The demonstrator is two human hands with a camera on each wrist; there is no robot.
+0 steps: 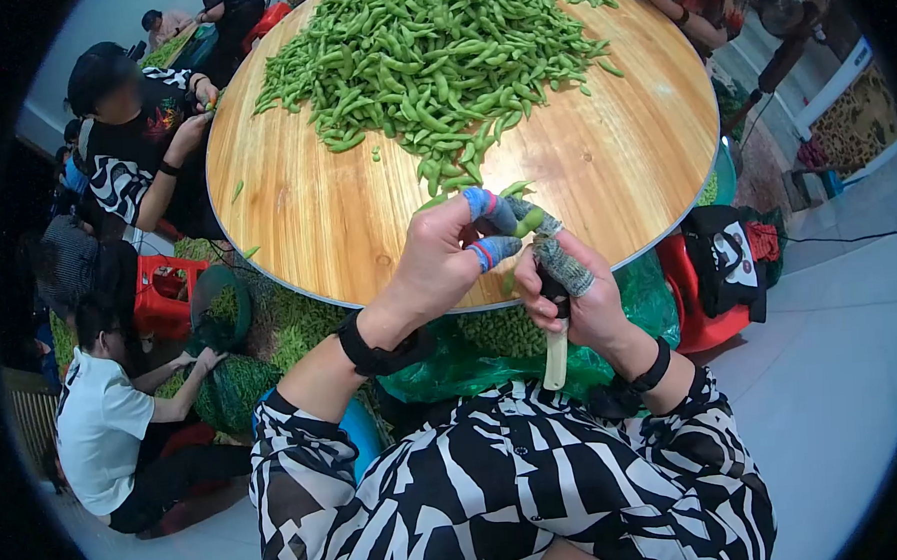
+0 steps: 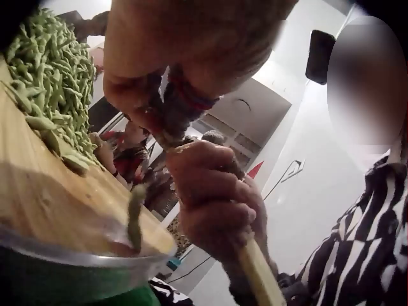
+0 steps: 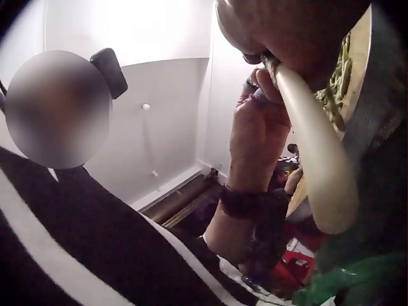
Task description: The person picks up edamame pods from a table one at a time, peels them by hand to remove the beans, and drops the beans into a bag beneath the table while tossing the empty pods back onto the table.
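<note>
The head camera looked steeply down over the round bench (image 1: 316,216); both wrist cameras sat close beneath, facing upward, sharing the two hands

hands 2 (image 1: 438,260) (image 1: 580,304) | knife 1 (image 1: 556,360) | round table 1 (image 1: 306,216) | pod heap 1 (image 1: 428,51) | red stools 2 (image 1: 159,293)

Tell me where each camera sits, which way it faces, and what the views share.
Head: looks down over the striped blouse at both hands, left hand pinching a pod, right hand gripping a pale-handled tool, at the round table.
Left wrist: looks along the table edge toward the right hand and tool.
Right wrist: looks upward from below at the left hand.
Shared: hands, tool handle.
</note>
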